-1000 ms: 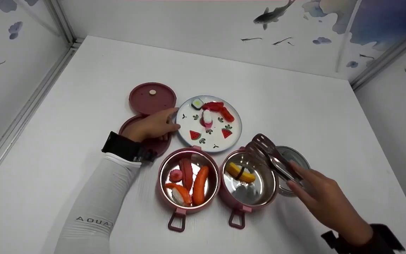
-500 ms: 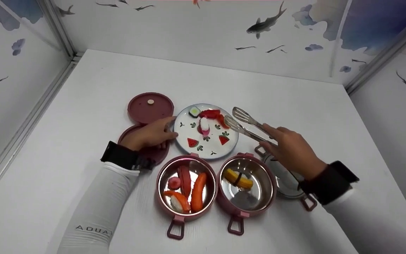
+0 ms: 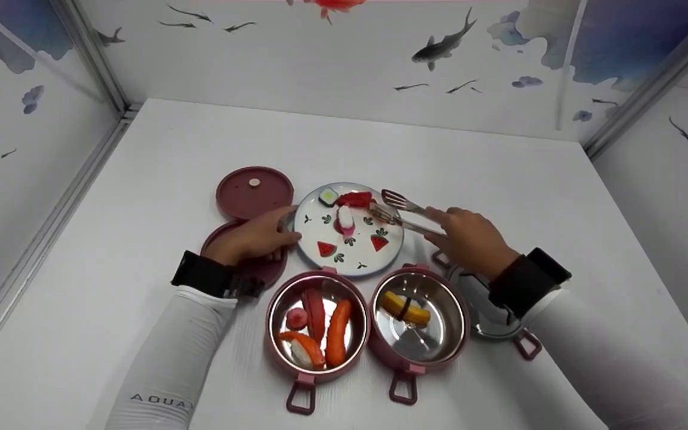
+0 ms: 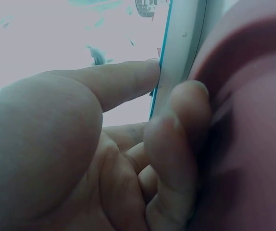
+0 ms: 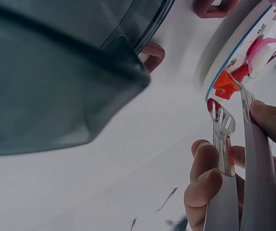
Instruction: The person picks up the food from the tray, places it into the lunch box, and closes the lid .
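My left hand (image 3: 254, 239) grips the left rim of a round white plate (image 3: 353, 257) with a blue edge, thumb and fingers at the rim. In my right hand (image 3: 472, 239) are metal tongs (image 3: 396, 202), their slotted tips apart at the plate's right side. One tip overlaps an orange-red toy food piece (image 5: 225, 85), partly hidden in the head view. Also on the plate lie a toy cucumber roll (image 3: 328, 196), a red piece (image 3: 356, 199) and a white-and-pink piece (image 3: 346, 218).
Two pink-handled steel pots stand in front: the left pot (image 3: 270, 325) holds several toy foods, the right pot (image 3: 463, 340) a yellow sushi piece (image 3: 405, 309). A glassy lid-like piece (image 3: 487, 310) lies right. Two maroon lids (image 3: 242, 197) lie left, one under my left forearm.
My right hand has carried the tongs from over the right pot up and left to the orange-red piece on the plate. The left hand stays at the rim.
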### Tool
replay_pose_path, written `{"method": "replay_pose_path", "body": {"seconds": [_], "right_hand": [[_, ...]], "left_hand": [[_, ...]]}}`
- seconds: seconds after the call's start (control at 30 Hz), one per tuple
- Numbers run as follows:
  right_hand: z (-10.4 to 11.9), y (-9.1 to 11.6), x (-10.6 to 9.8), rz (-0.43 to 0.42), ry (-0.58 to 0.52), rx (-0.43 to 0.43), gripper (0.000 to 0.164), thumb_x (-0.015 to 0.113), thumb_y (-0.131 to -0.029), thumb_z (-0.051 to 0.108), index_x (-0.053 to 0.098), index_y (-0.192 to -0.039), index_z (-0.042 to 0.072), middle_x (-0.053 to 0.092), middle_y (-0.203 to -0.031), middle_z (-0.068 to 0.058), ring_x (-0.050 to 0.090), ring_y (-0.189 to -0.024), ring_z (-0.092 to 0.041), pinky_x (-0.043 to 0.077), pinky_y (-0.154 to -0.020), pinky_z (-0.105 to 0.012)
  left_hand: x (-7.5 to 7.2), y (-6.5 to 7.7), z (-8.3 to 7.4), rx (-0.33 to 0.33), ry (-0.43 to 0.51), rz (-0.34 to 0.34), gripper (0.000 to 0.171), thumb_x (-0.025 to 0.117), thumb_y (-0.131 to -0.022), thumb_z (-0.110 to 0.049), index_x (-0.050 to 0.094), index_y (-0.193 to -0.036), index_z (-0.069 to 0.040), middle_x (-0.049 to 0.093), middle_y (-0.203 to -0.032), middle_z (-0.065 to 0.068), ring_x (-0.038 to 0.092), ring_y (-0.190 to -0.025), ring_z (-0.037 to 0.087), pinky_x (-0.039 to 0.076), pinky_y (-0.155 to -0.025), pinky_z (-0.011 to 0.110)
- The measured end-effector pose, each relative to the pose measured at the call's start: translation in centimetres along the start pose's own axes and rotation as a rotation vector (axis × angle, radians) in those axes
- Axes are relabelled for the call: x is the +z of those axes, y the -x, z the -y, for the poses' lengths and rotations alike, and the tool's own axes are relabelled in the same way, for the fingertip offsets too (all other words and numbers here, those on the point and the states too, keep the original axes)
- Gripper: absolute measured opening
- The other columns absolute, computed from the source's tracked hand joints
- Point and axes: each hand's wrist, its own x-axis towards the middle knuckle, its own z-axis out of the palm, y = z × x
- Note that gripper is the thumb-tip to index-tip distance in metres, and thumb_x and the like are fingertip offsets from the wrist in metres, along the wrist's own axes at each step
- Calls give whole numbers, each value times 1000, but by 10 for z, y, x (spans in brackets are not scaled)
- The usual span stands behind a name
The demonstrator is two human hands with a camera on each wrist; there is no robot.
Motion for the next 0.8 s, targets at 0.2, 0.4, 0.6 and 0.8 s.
{"method": "replay_pose_path", "body": {"seconds": [0.2, 0.4, 0.6, 0.8], "right_hand": [[1, -1, 4, -5, -11, -15, 49, 73, -92, 21, 60, -137, 7, 72, -101, -20, 68, -81, -31, 56, -71, -49], [0, -1, 7, -12, -45, -26, 44, 72, -92, 18, 63, -134, 8, 73, -110, -19, 70, -91, -33, 57, -77, -50], [-1, -1, 9, -7, -53, -29, 43, 71, -93, 18, 63, -135, 7, 73, -113, -18, 71, -94, -33, 56, -79, -50], [-1, -1, 10, -10, -52, -42, 43, 71, -93, 18, 64, -134, 7, 73, -114, -18, 72, -94, -33, 57, -79, -50]], "left_hand": [[2, 0, 0, 4, 9, -16, 68, 59, -101, -21, 25, -159, -14, 61, -70, 5, 57, -51, 13, 49, -50, 27], [1, 2, 1, -5, 14, -10, 68, 59, -101, -21, 25, -159, -14, 62, -70, 5, 57, -52, 13, 49, -51, 27], [1, 1, 1, 11, 8, -11, 66, 59, -101, -20, 27, -158, -13, 61, -68, 4, 57, -51, 12, 49, -51, 27], [1, 2, 0, -12, -1, -7, 68, 59, -101, -22, 24, -159, -13, 62, -72, 3, 57, -52, 12, 49, -51, 26]]}}
